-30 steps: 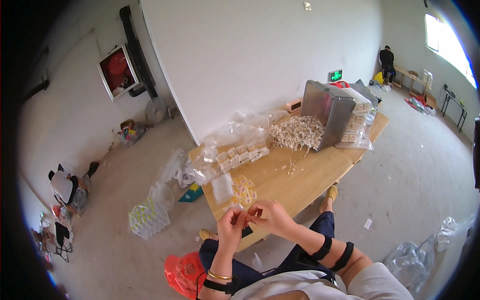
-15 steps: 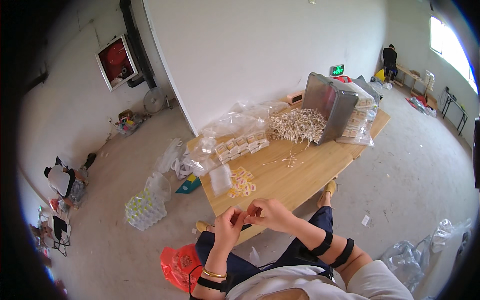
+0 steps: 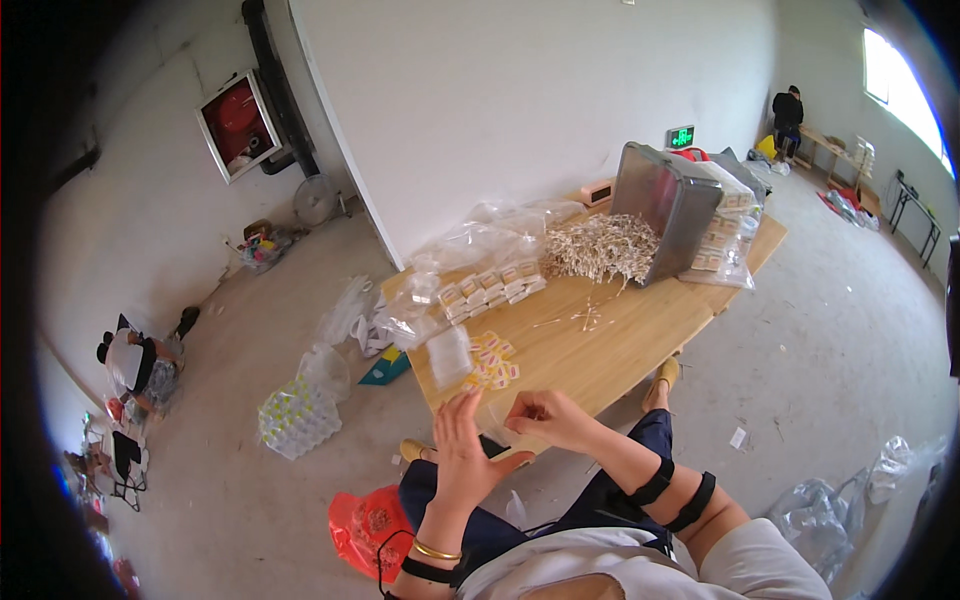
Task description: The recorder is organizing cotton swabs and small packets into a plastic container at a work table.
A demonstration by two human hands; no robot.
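My left hand (image 3: 463, 455) is open over the near table edge, fingers stretched upward and thumb apart. Beside it, my right hand (image 3: 548, 420) is closed in a pinch on what looks like a small clear plastic bag (image 3: 492, 421), faint between the two hands. Just beyond my fingers lie scattered small yellow-and-white cards (image 3: 492, 361). A stack of clear plastic bags (image 3: 449, 357) rests left of the cards. Farther back, a heap of cotton swabs (image 3: 600, 248) spills from a grey plastic bin (image 3: 668, 212) tipped on its side. Several loose swabs (image 3: 590, 318) lie on the wooden table (image 3: 620, 345).
Rows of small filled packs (image 3: 490, 288) sit near crumpled clear plastic (image 3: 490, 240); more bagged packs (image 3: 722, 245) stand right of the bin. A red bag (image 3: 365, 530) is by my left leg. Clear plastic bags (image 3: 815, 520) lie on the floor at right. Other people work farther off.
My hands were together, fingertips pinched. Now my left hand has opened and moved apart from my right, which stays pinched. The view has shifted slightly.
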